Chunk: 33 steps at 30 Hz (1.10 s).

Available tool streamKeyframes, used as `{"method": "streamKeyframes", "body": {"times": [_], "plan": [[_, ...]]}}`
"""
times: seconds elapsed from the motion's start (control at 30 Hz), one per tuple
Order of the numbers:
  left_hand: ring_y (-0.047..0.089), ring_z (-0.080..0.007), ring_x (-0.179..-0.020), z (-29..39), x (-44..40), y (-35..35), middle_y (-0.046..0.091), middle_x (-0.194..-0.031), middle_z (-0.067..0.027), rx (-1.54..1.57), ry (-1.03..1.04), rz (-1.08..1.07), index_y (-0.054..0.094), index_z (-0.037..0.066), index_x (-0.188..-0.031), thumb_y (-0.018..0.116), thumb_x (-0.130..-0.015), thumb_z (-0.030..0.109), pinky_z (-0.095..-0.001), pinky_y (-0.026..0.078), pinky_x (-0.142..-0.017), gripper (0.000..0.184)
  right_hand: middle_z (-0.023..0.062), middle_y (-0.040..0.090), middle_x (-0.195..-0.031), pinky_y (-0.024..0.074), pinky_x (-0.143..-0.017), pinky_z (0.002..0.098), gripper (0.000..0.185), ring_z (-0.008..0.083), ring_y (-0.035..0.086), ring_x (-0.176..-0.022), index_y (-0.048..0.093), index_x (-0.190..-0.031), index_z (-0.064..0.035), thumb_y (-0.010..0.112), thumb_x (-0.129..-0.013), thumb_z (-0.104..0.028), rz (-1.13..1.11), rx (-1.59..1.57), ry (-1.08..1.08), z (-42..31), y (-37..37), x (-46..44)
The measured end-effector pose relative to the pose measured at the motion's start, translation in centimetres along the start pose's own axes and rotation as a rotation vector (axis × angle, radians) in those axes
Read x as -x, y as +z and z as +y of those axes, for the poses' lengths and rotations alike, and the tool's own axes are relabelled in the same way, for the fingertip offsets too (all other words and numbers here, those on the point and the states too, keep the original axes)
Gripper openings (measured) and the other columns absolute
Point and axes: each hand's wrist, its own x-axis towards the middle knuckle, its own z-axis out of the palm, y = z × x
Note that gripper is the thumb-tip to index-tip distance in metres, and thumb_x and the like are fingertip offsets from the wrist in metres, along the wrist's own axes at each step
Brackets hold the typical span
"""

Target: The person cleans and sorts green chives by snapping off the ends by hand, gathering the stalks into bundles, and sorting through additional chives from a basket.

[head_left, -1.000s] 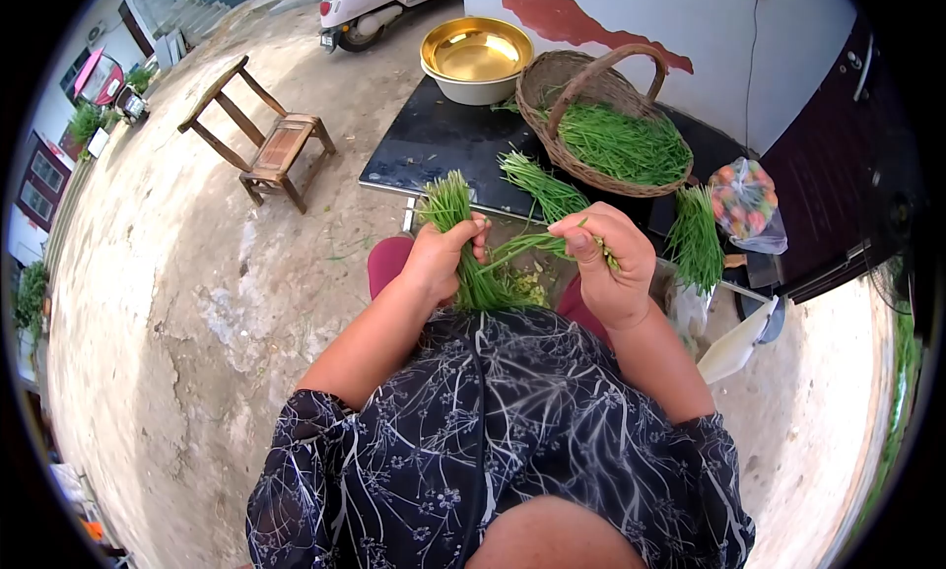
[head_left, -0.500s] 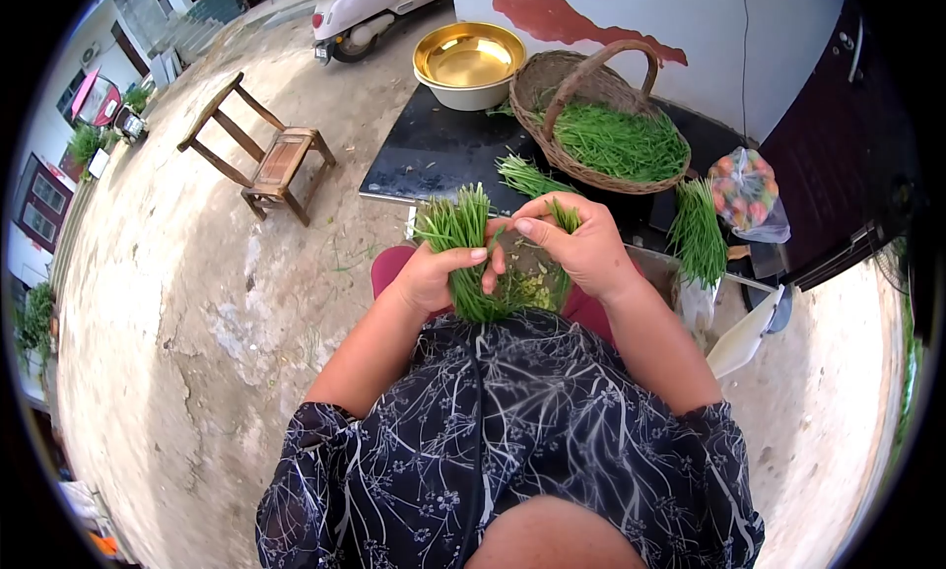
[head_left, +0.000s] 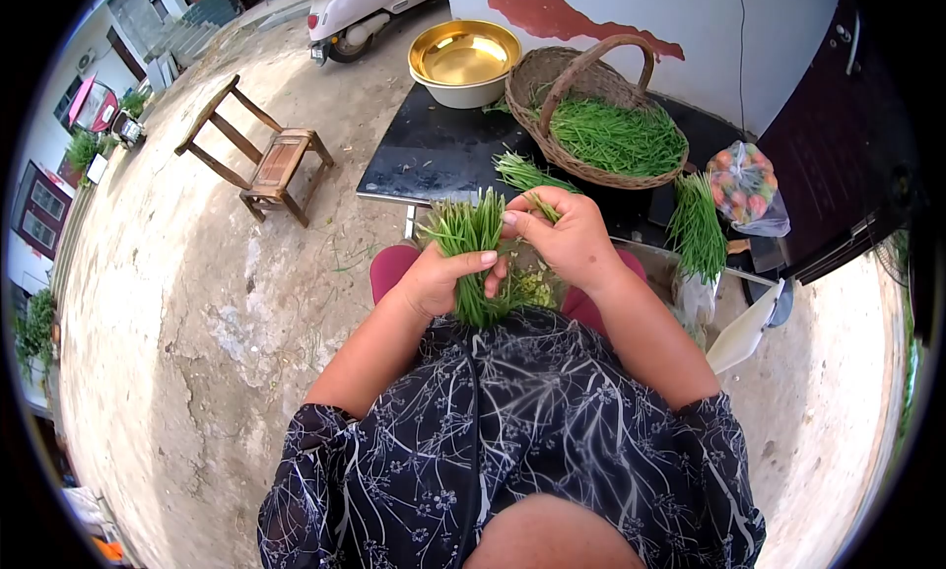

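Observation:
My left hand (head_left: 449,276) is wrapped round a thick bunch of garlic chives (head_left: 467,229), cut ends up and green leaves hanging toward my lap. Close on its right, my right hand (head_left: 564,232) is closed on a few thin chive stalks (head_left: 542,207), thumb and forefinger pinched at the edge of the bunch. Its other fingers curl round and hide part of these stalks. Beyond my hands, a loose bundle of chives (head_left: 532,173) lies on the black table (head_left: 419,155). A wicker basket (head_left: 552,126) behind it holds many more.
Another chive bundle (head_left: 698,229) hangs over the table's right edge, beside a plastic bag of colourful round items (head_left: 743,185). A gold basin (head_left: 465,52) sits in a white one at the back left. A wooden chair (head_left: 281,162) stands left; a scooter (head_left: 370,12) is parked behind.
My right hand has moved left and slightly up, bringing its pinched fingertips against the bunch. The left hand still grips the bunch in nearly the same place.

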Motion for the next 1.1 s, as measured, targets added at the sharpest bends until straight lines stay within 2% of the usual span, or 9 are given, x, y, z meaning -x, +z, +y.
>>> {"method": "streamKeyframes", "body": {"times": [0.1, 0.17, 0.37, 0.5, 0.57, 0.63, 0.67, 0.8, 1.1], "plan": [[0.05, -0.0148, -0.06, -0.2, -0.2, -0.2, 0.052, -0.07, -0.0062, -0.011, 0.046, 0.169, 0.05, 0.003, -0.102, 0.064, -0.076, 0.013, -0.0277, 0.042, -0.053, 0.031, 0.0059, 0.061, -0.073, 0.0439, -0.061, 0.0231, 0.01, 0.0083, 0.055, -0.071, 0.059, -0.083, 0.0021, 0.06, -0.08, -0.008, 0.092, 0.119, -0.06, 0.2, -0.4, 0.2], [0.049, -0.0145, -0.057, -0.3, -0.4, -0.3, 0.05, -0.067, -0.0046, -0.015, 0.066, 0.221, 0.051, 0.004, -0.094, 0.064, -0.077, 0.011, -0.0275, 0.041, -0.052, 0.022, 0.0065, 0.059, -0.071, 0.0424, -0.06, 0.0238, 0.013, 0.0077, 0.052, -0.067, 0.059, -0.083, 0.002, 0.06, -0.08, -0.01, 0.126, 0.333, -0.117, 0.3, -0.6, 0.5], [0.047, -0.0139, -0.053, -0.6, -0.4, -0.1, 0.048, -0.062, -0.0029, -0.01, 0.126, 0.311, 0.049, 0.006, -0.081, 0.062, -0.079, 0.011, -0.0263, 0.039, -0.049, 0.013, 0.0045, 0.054, -0.061, 0.0393, -0.053, 0.0238, 0.014, 0.0084, 0.046, -0.056, 0.059, -0.081, 0.0005, 0.06, -0.081, -0.013, 0.414, 0.333, -0.2, 1.2, -1.5, -0.1], [0.047, -0.014, -0.054, -0.6, -0.3, -0.2, 0.048, -0.062, -0.0032, 0.03, 0.104, 0.324, 0.05, 0.006, -0.083, 0.061, -0.08, 0.011, -0.0262, 0.038, -0.049, 0.013, 0.0039, 0.051, -0.057, 0.0387, -0.052, 0.0237, 0.015, 0.0072, 0.044, -0.054, 0.061, -0.086, 0.0006, 0.059, -0.082, -0.014, 0.36, 0.443, -0.139, 1.7, -2.9, -0.3], [0.047, -0.0141, -0.054, -0.6, -0.3, -0.2, 0.048, -0.062, -0.0033, 0.037, 0.093, 0.317, 0.051, 0.005, -0.084, 0.061, -0.08, 0.011, -0.0262, 0.038, -0.049, 0.012, 0.0015, 0.054, -0.06, 0.0387, -0.053, 0.0236, 0.017, 0.0066, 0.044, -0.056, 0.062, -0.092, 0.0004, 0.061, -0.082, -0.014, 0.352, 0.41, -0.188, 1.9, -2.0, -0.2], [0.047, -0.0143, -0.054, -0.6, -0.4, -0.2, 0.049, -0.063, -0.0036, 0.056, 0.066, 0.269, 0.051, 0.005, -0.085, 0.061, -0.08, 0.013, -0.0262, 0.038, -0.049, 0.013, -0.0004, 0.058, -0.068, 0.0401, -0.055, 0.0216, 0.02, 0.0055, 0.046, -0.059, 0.063, -0.096, 0.0004, 0.063, -0.081, -0.013, 0.198, 0.1, -0.128, 2.1, -1.1, -0.1], [0.047, -0.0143, -0.054, -0.7, -0.3, 0.0, 0.049, -0.063, -0.0036, 0.056, 0.064, 0.268, 0.051, 0.005, -0.085, 0.061, -0.08, 0.013, -0.0262, 0.038, -0.049, 0.013, -0.0005, 0.06, -0.075, 0.042, -0.058, 0.0199, 0.02, 0.0043, 0.05, -0.064, 0.062, -0.094, 0.0002, 0.064, -0.08, -0.013, 0.139, 0.048, 0.046, 1.2, -0.9, 0.2], [0.048, -0.0147, -0.055, -0.6, -0.3, 0.3, 0.051, -0.065, -0.0045, 0.036, 0.052, 0.249, 0.052, 0.005, -0.085, 0.06, -0.081, 0.013, -0.0263, 0.04, -0.051, 0.012, -0.0011, 0.059, -0.076, 0.0418, -0.057, 0.0188, 0.016, 0.003, 0.05, -0.063, 0.061, -0.09, -0.0009, 0.065, -0.08, -0.012, 0.094, -0.245, 0.167, 0.3, -0.6, 0.3], [0.057, -0.0215, -0.071, -0.4, -0.7, -1.9, 0.059, -0.08, -0.0108, 0.154, 0.035, 0.314, 0.055, 0.0, -0.091, 0.054, -0.085, 0.017, -0.0331, 0.049, -0.064, 0.018, -0.0078, 0.043, -0.059, 0.0207, -0.039, 0.0172, 0.009, -0.0009, 0.031, -0.045, 0.058, -0.083, -0.0031, 0.064, -0.08, -0.009, 0.286, -0.448, 0.046, 0.3, -2.3, 0.3]]}}
